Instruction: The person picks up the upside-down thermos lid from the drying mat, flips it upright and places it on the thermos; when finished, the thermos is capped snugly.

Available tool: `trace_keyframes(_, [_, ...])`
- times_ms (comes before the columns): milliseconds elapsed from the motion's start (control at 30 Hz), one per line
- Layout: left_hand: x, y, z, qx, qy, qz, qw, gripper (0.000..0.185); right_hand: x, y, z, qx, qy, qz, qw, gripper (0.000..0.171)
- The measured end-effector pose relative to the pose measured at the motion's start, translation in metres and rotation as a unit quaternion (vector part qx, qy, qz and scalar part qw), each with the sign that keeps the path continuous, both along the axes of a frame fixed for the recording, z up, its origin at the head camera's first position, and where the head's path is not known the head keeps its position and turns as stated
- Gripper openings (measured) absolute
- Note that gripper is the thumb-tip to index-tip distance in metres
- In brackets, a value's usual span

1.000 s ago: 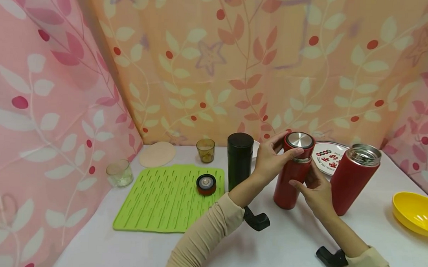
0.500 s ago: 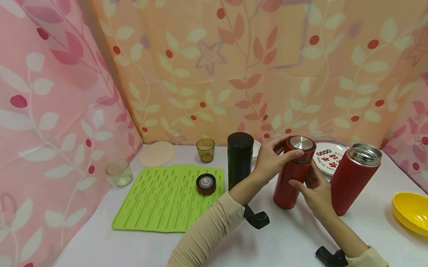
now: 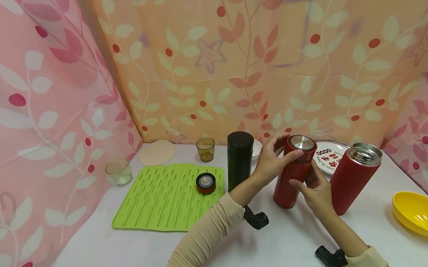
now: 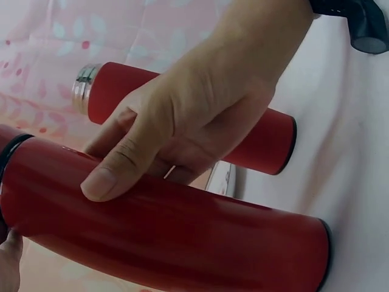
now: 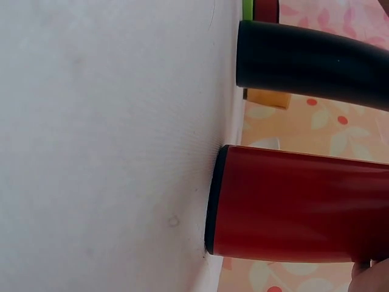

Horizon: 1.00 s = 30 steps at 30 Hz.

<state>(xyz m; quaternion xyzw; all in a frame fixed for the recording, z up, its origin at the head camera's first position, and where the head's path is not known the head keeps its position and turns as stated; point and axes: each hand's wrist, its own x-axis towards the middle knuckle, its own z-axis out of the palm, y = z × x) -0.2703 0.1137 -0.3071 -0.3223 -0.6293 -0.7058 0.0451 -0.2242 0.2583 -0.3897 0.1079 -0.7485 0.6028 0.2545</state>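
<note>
A red flask [image 3: 289,187] stands upright on the white table, with its steel-topped red lid [image 3: 301,143] sitting on it. My left hand [image 3: 275,157] grips the lid from the left, thumb on its front rim. From the right, my right hand [image 3: 312,192] holds the flask's body. In the left wrist view the right hand [image 4: 200,115] wraps the flask [image 4: 182,237], thumb pressed on its side. The right wrist view shows the flask's base [image 5: 285,207] on the table.
An open red flask [image 3: 354,179] stands just right, a black flask [image 3: 239,160] just left. A green mat [image 3: 155,202] carries a loose lid [image 3: 206,183]. An amber glass [image 3: 205,149], clear glass [image 3: 118,172], beige coaster [image 3: 157,152], printed plate [image 3: 331,155] and yellow bowl [image 3: 414,213] surround them.
The lid has come down on the red flask: the steel neck that showed beneath it a second ago is now covered. Both hands stay in place.
</note>
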Motion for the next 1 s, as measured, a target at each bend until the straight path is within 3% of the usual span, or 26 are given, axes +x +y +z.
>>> trace_keyframes(200, [0.001, 0.003, -0.002, -0.041, 0.008, 0.049, 0.9979, 0.060, 0.000, -0.001, 0.000, 0.002, 0.000, 0.003, 1.000, 0.086])
trace_keyframes(433, [0.000, -0.002, -0.005, -0.024, 0.037, -0.002, 0.9990, 0.057, 0.001, -0.001, 0.001, 0.008, 0.004, -0.003, 1.000, 0.087])
trace_keyframes(567, [0.000, -0.003, -0.009, 0.000, 0.024, -0.007, 0.9997, 0.053, 0.001, 0.000, 0.000, 0.015, -0.001, -0.004, 1.000, 0.087])
trace_keyframes(833, [0.005, 0.008, -0.006, -0.045, 0.015, 0.090, 0.9948, 0.062, 0.002, 0.000, 0.000, 0.019, -0.010, -0.003, 1.000, 0.085])
trace_keyframes(900, [0.005, 0.009, -0.005, -0.049, 0.017, 0.097, 0.9939, 0.063, 0.002, 0.000, 0.000, 0.017, -0.010, -0.003, 1.000, 0.085])
trace_keyframes(1000, [0.004, 0.008, -0.006, -0.031, 0.012, 0.080, 0.9962, 0.061, 0.001, 0.000, 0.001, 0.014, -0.009, -0.004, 1.000, 0.085])
